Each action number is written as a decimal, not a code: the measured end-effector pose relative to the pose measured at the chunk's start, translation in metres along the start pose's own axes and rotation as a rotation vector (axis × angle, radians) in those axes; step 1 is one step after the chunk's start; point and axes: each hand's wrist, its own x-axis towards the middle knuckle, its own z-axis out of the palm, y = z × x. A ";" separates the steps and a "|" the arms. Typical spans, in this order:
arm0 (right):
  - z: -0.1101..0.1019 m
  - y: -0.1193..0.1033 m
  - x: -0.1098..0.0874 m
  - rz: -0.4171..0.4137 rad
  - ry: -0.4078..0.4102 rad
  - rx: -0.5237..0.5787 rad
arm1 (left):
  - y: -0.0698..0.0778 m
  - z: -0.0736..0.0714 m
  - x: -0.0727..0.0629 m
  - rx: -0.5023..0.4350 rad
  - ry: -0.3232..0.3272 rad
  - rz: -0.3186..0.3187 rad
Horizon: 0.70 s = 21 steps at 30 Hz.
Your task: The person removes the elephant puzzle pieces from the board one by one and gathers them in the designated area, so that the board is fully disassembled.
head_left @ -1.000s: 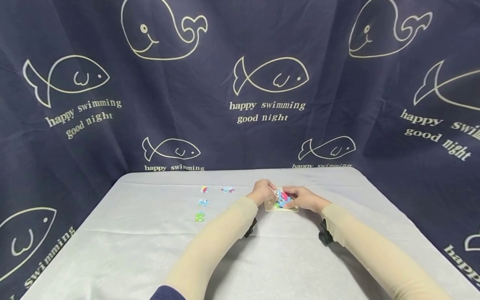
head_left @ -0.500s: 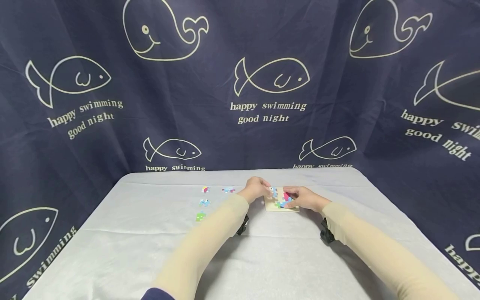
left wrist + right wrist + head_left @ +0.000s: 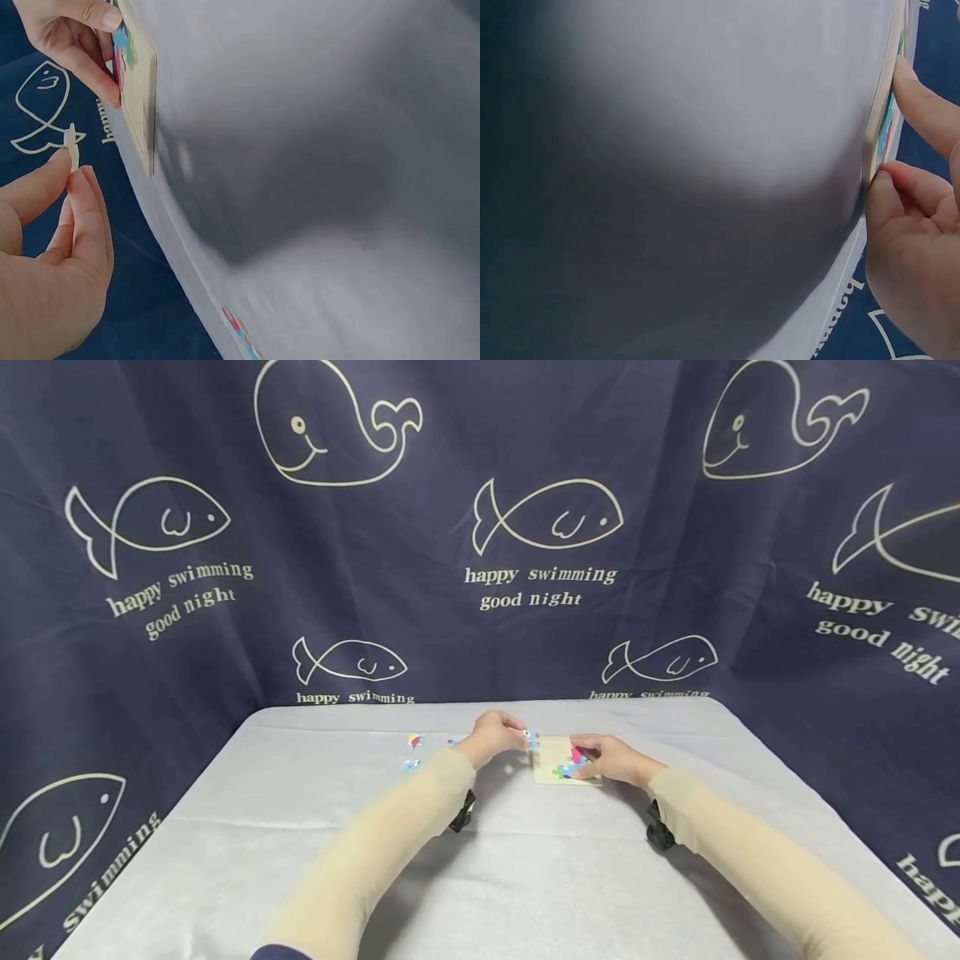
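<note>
My left hand pinches a blue jigsaw piece between thumb and fingertips, raised just left of the wooden puzzle board. The left wrist view shows this jigsaw piece nearly edge-on. At the board's right side my right hand grips it, thumb toward the front and fingers toward the back. Pink, blue and green pieces lie in the right part of the board, partly hidden under that hand. Bare wood shows in the board's left part. In the right wrist view, fingertips touch the board's corner.
Loose jigsaw pieces lie on the grey-white tablecloth to the left: a yellow-red-blue one, a blue one and another partly behind the left hand. A dark blue curtain with fish drawings hangs behind the table.
My left hand has lifted the blue piece from the board and moved left with it, baring the wood there. The left sleeve now covers a green loose piece. My right hand stays on the board.
</note>
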 end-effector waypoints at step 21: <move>-0.004 -0.001 0.001 -0.052 0.044 -0.113 | -0.020 -0.036 -0.014 0.019 0.035 -0.011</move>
